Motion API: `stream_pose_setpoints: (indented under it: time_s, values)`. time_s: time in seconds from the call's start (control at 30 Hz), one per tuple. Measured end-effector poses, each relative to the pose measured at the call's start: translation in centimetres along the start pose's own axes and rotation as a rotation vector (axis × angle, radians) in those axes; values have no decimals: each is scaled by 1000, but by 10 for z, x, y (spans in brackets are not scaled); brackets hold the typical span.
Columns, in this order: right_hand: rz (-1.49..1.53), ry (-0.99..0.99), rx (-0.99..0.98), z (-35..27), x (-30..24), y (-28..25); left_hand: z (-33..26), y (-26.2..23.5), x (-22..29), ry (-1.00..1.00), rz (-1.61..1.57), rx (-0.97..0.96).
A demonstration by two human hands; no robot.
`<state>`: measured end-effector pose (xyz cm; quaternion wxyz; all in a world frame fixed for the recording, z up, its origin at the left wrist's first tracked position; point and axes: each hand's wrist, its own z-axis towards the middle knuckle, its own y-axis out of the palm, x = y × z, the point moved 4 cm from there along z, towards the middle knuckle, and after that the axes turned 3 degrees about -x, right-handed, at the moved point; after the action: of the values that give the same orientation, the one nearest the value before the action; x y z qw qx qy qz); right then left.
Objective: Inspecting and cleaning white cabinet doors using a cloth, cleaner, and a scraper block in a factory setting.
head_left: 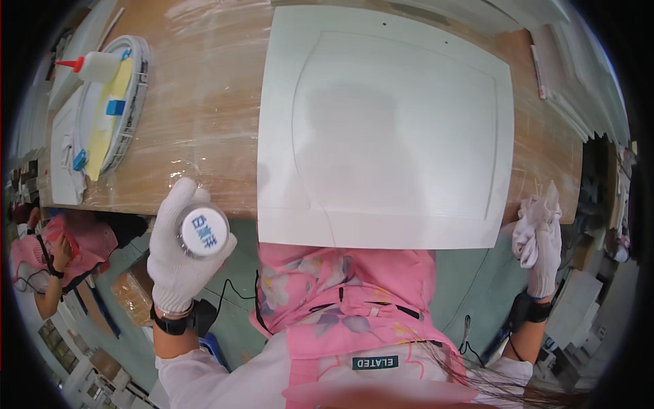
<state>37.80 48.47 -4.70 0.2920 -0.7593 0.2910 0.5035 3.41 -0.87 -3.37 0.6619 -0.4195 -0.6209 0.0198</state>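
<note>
My left hand (168, 262), in a white knitted glove, is closed around a round container (204, 232) beside the table's front edge. Its white lid, with blue marks on it, faces up; the body below is mostly hidden. Over at the right, my right hand (546, 271), gloved as well, grips a crumpled white cloth (531, 234), which hides most of the fingers. Between the two hands a large white cabinet-door-like panel (395, 157) lies flat, with a grooved frame and two small dark holes near its far edge. Its near edge overhangs the table.
A film-covered wooden table (197, 102) bears the panel. At the left, a round white lid (143, 75) holds a red-tipped white squeeze bottle (101, 67) and a blue block (115, 108). Stacked white panels (579, 75) stand far right. Another person's arm (49, 293) shows at the left.
</note>
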Motion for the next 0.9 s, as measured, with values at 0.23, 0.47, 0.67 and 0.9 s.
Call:
stream_pose_setpoints:
  time_s: [0.23, 0.47, 0.67, 0.9]
  values:
    - [-32, 19, -26, 10, -2, 10, 6, 2, 7, 253, 367, -27]
    - [13, 29, -89, 5, -4, 33, 5, 15, 36, 402, 843, -36]
    - [11, 60, -66, 0, 3, 24, 8, 17, 51, 445, 1079, 22]
    - [-54, 83, -61, 1, 16, 6, 7, 20, 59, 427, 1169, 2]
